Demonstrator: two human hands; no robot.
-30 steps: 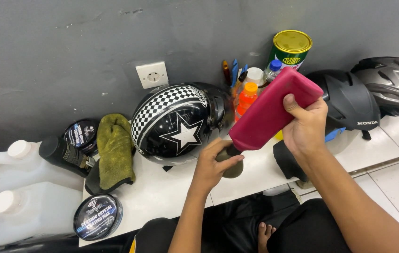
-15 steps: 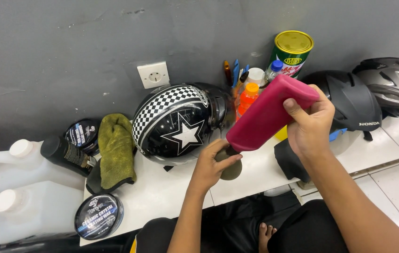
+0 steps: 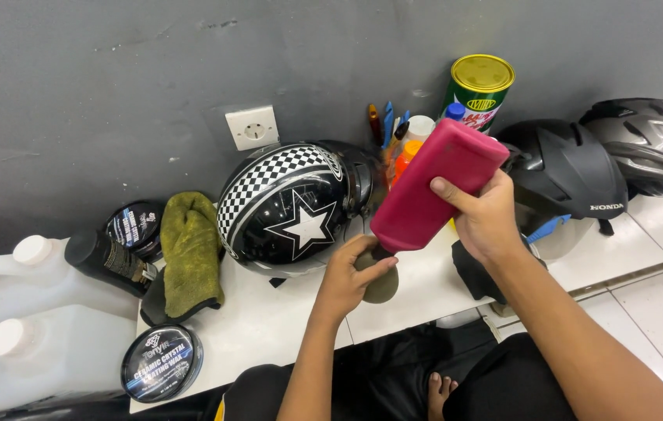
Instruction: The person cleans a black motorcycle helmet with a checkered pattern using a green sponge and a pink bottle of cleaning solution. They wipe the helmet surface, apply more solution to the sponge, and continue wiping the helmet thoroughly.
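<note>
My right hand (image 3: pixel 487 222) grips a magenta plastic bottle (image 3: pixel 433 187), tilted with its lower end pointing down to the left. Just under that end my left hand (image 3: pixel 351 273) holds a small olive-grey applicator pad (image 3: pixel 382 282) above the white tiled ledge (image 3: pixel 269 327). Right behind both hands sits a black helmet with a white star and a checkered band (image 3: pixel 289 209).
An olive cloth (image 3: pixel 190 253), a dark bottle (image 3: pixel 105 259), two round wax tins (image 3: pixel 162 363) and two white jugs (image 3: pixel 16 312) lie at the left. A yellow-lidded can (image 3: pixel 478 90), small bottles and pens stand at the back; a matt black helmet (image 3: pixel 565 175) and a grey helmet (image 3: pixel 651 144) sit at the right.
The magenta bottle has tipped slightly further down toward the pad. My left hand stays in place under it.
</note>
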